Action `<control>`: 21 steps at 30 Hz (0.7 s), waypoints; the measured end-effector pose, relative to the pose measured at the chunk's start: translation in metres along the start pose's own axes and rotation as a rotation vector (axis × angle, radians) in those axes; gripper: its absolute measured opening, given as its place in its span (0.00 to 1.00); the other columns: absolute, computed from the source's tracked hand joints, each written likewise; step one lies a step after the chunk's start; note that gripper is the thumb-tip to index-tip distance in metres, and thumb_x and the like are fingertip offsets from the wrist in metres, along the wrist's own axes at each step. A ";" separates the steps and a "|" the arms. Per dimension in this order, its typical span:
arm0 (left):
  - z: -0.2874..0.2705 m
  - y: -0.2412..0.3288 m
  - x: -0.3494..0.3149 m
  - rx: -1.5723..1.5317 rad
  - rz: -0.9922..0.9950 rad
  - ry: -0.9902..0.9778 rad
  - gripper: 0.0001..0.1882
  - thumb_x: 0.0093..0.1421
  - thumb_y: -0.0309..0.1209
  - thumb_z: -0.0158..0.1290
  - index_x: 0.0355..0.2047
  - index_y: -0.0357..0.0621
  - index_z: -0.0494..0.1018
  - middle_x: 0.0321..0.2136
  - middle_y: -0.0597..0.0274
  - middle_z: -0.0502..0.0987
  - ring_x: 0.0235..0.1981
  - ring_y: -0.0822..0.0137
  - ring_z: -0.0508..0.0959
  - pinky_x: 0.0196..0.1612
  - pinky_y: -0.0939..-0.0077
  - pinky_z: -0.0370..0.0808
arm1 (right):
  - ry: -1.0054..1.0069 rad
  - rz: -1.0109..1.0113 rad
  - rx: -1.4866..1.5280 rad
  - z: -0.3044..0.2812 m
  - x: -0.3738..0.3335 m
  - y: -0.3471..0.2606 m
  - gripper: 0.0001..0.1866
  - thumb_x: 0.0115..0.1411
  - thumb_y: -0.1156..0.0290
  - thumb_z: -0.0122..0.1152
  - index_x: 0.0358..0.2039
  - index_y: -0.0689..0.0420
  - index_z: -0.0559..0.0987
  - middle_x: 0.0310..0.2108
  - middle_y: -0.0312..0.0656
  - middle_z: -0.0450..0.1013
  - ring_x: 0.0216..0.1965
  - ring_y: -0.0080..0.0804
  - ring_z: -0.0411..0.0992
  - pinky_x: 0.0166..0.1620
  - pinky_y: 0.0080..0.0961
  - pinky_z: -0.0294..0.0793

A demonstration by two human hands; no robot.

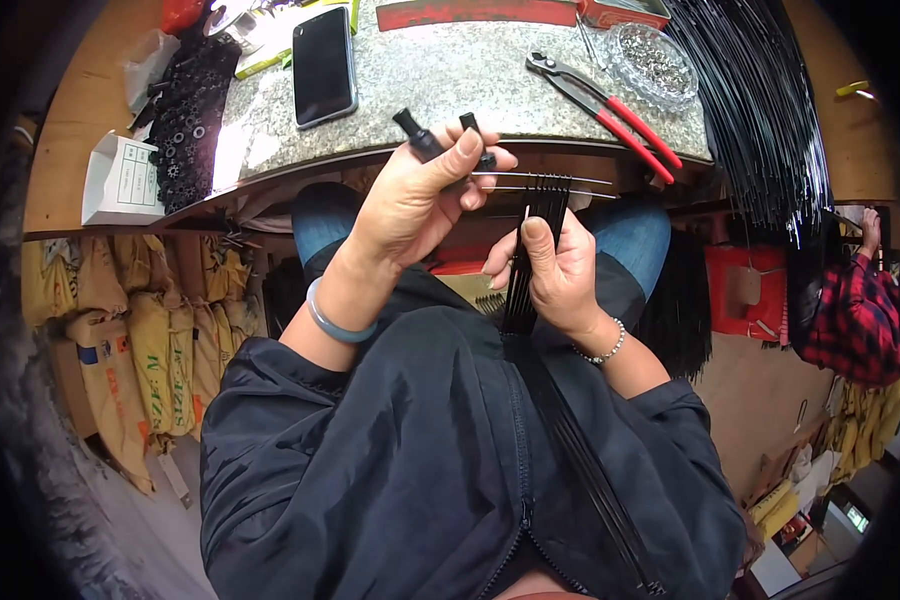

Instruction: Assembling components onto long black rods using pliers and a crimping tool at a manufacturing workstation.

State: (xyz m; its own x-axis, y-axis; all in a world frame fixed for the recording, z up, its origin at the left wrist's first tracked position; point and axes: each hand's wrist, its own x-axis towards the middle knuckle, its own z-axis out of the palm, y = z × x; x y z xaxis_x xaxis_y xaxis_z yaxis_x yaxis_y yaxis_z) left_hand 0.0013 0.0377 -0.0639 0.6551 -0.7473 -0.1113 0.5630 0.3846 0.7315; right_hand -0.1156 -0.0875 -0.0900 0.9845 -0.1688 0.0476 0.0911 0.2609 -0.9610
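Just off the table's front edge, my left hand (410, 190) is closed round small black tubular plastic parts (422, 140), whose flared ends stick up past the fingers. Thin metal wires (555, 182) run rightward from it. My right hand (560, 265) is closed on a fanned bundle of thin black ribs (548, 205), like umbrella ribs. The upper tips of the ribs meet the wires, but whether they are threaded on them is too small to tell. Their long lower part trails down over my dark jacket (420, 450) to the lower right.
On the speckled tabletop (450, 80) lie a phone (324, 68), red-handled pliers (605, 115) and a glass dish (653, 65) of small metal pieces. Black toothed rings (185, 130) pile up at left beside a white box (125, 180). Many black rods (755, 100) hang over the right edge. Yellow sacks (150, 350) stand at left.
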 end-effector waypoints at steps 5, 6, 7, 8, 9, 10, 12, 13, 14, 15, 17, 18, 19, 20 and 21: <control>0.004 -0.005 0.005 0.005 -0.026 -0.046 0.15 0.59 0.38 0.53 0.38 0.38 0.72 0.34 0.58 0.76 0.28 0.77 0.71 0.29 0.87 0.69 | -0.009 -0.005 -0.002 0.000 0.000 0.001 0.16 0.65 0.57 0.43 0.36 0.60 0.63 0.20 0.46 0.73 0.17 0.24 0.71 0.22 0.15 0.71; 0.003 -0.005 0.005 0.004 -0.028 -0.045 0.15 0.59 0.38 0.53 0.38 0.38 0.72 0.34 0.58 0.76 0.28 0.77 0.71 0.29 0.87 0.69 | -0.008 -0.009 0.009 0.001 0.001 -0.001 0.16 0.65 0.57 0.43 0.36 0.60 0.63 0.20 0.46 0.73 0.17 0.24 0.71 0.22 0.15 0.71; 0.002 -0.006 0.006 0.032 -0.039 -0.036 0.16 0.59 0.37 0.52 0.40 0.37 0.71 0.35 0.58 0.76 0.28 0.78 0.71 0.29 0.88 0.69 | -0.007 -0.013 0.020 0.002 0.001 -0.002 0.16 0.65 0.58 0.43 0.36 0.60 0.63 0.20 0.46 0.73 0.17 0.24 0.71 0.22 0.15 0.71; 0.002 -0.006 0.006 0.061 -0.051 -0.029 0.16 0.59 0.37 0.52 0.43 0.37 0.71 0.35 0.58 0.76 0.27 0.78 0.71 0.29 0.88 0.69 | -0.004 -0.013 0.020 0.002 0.001 -0.003 0.16 0.65 0.58 0.43 0.36 0.60 0.63 0.20 0.46 0.73 0.17 0.24 0.71 0.22 0.15 0.71; 0.004 -0.005 0.007 0.060 -0.052 -0.030 0.16 0.59 0.37 0.52 0.43 0.37 0.71 0.35 0.58 0.76 0.27 0.78 0.71 0.29 0.88 0.69 | -0.004 -0.015 0.024 0.002 0.001 -0.004 0.16 0.65 0.57 0.43 0.37 0.61 0.64 0.20 0.46 0.73 0.17 0.24 0.71 0.22 0.15 0.71; 0.008 -0.004 0.006 0.070 -0.041 -0.018 0.18 0.60 0.36 0.52 0.46 0.37 0.69 0.35 0.58 0.76 0.27 0.77 0.72 0.29 0.88 0.69 | -0.004 -0.017 0.029 0.002 0.002 -0.004 0.17 0.65 0.57 0.43 0.39 0.61 0.64 0.20 0.46 0.72 0.17 0.24 0.71 0.22 0.15 0.71; 0.012 -0.003 0.006 0.081 -0.032 -0.006 0.20 0.60 0.35 0.51 0.49 0.37 0.68 0.34 0.59 0.76 0.26 0.77 0.72 0.29 0.89 0.69 | 0.002 -0.012 0.038 0.002 0.002 -0.004 0.18 0.65 0.57 0.43 0.40 0.61 0.64 0.19 0.45 0.72 0.17 0.24 0.71 0.22 0.15 0.71; 0.013 -0.004 0.007 0.062 -0.018 -0.012 0.22 0.60 0.35 0.51 0.51 0.37 0.66 0.34 0.58 0.76 0.27 0.77 0.72 0.29 0.88 0.69 | 0.005 -0.008 0.046 0.002 0.003 -0.004 0.18 0.65 0.57 0.43 0.42 0.62 0.65 0.19 0.45 0.72 0.17 0.24 0.71 0.23 0.15 0.71; 0.014 -0.004 0.008 0.042 -0.004 -0.019 0.24 0.60 0.34 0.51 0.54 0.37 0.64 0.34 0.58 0.75 0.27 0.77 0.73 0.29 0.88 0.69 | 0.007 -0.009 0.045 0.001 0.002 -0.004 0.18 0.65 0.57 0.43 0.42 0.62 0.65 0.19 0.45 0.72 0.17 0.24 0.71 0.23 0.15 0.71; 0.014 -0.004 0.008 0.043 -0.005 -0.022 0.24 0.60 0.34 0.51 0.54 0.37 0.64 0.34 0.58 0.75 0.27 0.77 0.73 0.29 0.88 0.69 | 0.001 -0.004 0.037 0.000 0.002 -0.003 0.19 0.65 0.57 0.43 0.43 0.62 0.65 0.19 0.45 0.72 0.17 0.24 0.70 0.23 0.15 0.71; 0.014 -0.004 0.009 0.019 0.008 -0.041 0.23 0.60 0.33 0.52 0.53 0.36 0.64 0.34 0.57 0.75 0.29 0.76 0.74 0.28 0.87 0.70 | -0.009 -0.006 0.028 -0.002 0.003 -0.002 0.19 0.65 0.57 0.43 0.44 0.62 0.65 0.19 0.44 0.72 0.17 0.24 0.70 0.23 0.15 0.71; 0.013 -0.004 0.008 0.024 0.014 -0.045 0.23 0.60 0.33 0.52 0.53 0.36 0.64 0.34 0.57 0.75 0.29 0.76 0.74 0.28 0.87 0.70 | -0.014 -0.011 0.025 -0.002 0.003 -0.002 0.19 0.65 0.57 0.43 0.44 0.62 0.65 0.19 0.44 0.72 0.17 0.24 0.70 0.23 0.15 0.70; 0.013 -0.005 0.007 0.030 -0.007 -0.030 0.22 0.59 0.33 0.52 0.51 0.36 0.65 0.34 0.58 0.76 0.29 0.75 0.74 0.29 0.87 0.71 | -0.019 -0.018 0.022 -0.002 0.002 -0.001 0.20 0.64 0.57 0.43 0.44 0.62 0.65 0.19 0.44 0.72 0.17 0.24 0.70 0.23 0.15 0.70; 0.012 -0.005 0.008 0.037 -0.027 -0.021 0.20 0.59 0.33 0.53 0.49 0.36 0.66 0.34 0.58 0.76 0.29 0.75 0.74 0.30 0.87 0.71 | -0.027 -0.006 0.029 -0.002 0.002 -0.001 0.20 0.64 0.56 0.43 0.44 0.62 0.64 0.19 0.44 0.72 0.16 0.24 0.70 0.22 0.15 0.70; 0.010 -0.005 0.008 0.025 -0.054 -0.025 0.17 0.58 0.33 0.53 0.44 0.36 0.69 0.34 0.59 0.75 0.30 0.75 0.75 0.31 0.87 0.72 | -0.027 -0.008 0.031 -0.003 0.002 0.000 0.20 0.64 0.56 0.43 0.44 0.62 0.64 0.19 0.44 0.72 0.16 0.24 0.70 0.22 0.15 0.70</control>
State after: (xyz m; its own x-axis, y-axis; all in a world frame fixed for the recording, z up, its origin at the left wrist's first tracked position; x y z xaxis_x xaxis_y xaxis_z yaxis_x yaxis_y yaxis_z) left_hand -0.0016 0.0241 -0.0615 0.6111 -0.7800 -0.1351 0.5843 0.3294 0.7417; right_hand -0.1145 -0.0911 -0.0909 0.9874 -0.1450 0.0627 0.1029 0.2890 -0.9518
